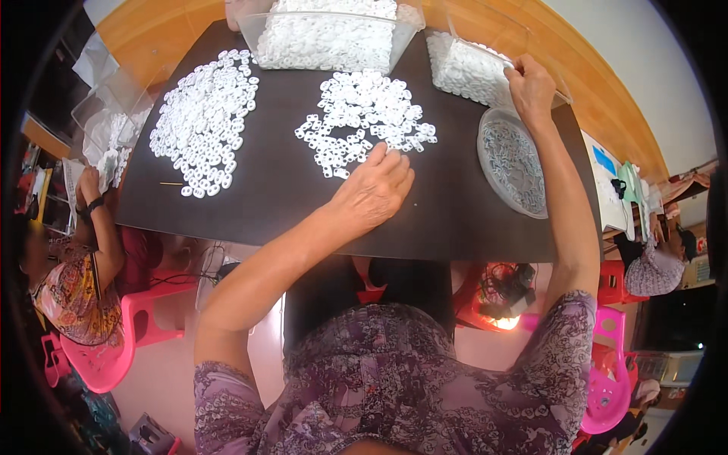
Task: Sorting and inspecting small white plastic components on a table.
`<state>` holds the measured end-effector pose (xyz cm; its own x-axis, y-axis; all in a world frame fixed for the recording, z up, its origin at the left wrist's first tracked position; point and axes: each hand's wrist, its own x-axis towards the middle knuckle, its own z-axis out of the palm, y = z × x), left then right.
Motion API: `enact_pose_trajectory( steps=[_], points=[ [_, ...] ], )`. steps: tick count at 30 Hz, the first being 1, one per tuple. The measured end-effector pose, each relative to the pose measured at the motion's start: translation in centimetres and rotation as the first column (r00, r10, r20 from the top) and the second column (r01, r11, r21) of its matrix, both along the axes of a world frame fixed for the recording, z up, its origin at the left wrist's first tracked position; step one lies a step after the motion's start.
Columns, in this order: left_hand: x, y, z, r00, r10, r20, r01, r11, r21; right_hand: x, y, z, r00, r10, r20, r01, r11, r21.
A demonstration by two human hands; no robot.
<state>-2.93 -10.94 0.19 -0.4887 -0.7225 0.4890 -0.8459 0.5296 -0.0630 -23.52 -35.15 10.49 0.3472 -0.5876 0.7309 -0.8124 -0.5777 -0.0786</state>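
Several small white two-holed plastic pieces point(371, 98) lie in a loose pile at the middle of the dark table. At the pile's near edge is my left hand point(375, 186), its fingers curled together; whatever they hold, if anything, is hidden. My right hand point(533, 89) reaches to the right side of a clear box of white pieces point(466, 72). Its thumb and fingers are pinched together over the box, and I cannot make out what is between them. Beneath my right wrist stands a round clear tub point(485, 171) with many small grey metal-looking parts inside.
A larger clear bin point(326, 45) full of white pieces stands at the far edge. Another pile of smooth white oval pieces point(208, 121) covers the table's left part. At left, another person point(80, 280) sits by a pink chair point(129, 341) and handles white pieces.
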Motion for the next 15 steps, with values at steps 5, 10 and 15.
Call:
enact_pose_trajectory(
  steps=[5,10,15],
  points=[
    [1.6,0.9,0.1,1.000,-0.016,0.027,0.018,0.995,-0.098,0.3,-1.6,0.0,0.997,0.016,-0.076,-0.014,0.999,0.031],
    [3.2,1.2,0.5,0.996,-0.048,-0.074,0.037,0.988,-0.150,-0.8,-3.8,3.2,0.996,0.069,0.060,-0.080,0.976,0.200],
    [2.1,0.1,1.2,0.972,-0.063,-0.227,0.020,0.982,-0.188,-0.2,-6.6,4.6,0.993,-0.102,-0.063,0.109,0.985,0.135]
  ],
)
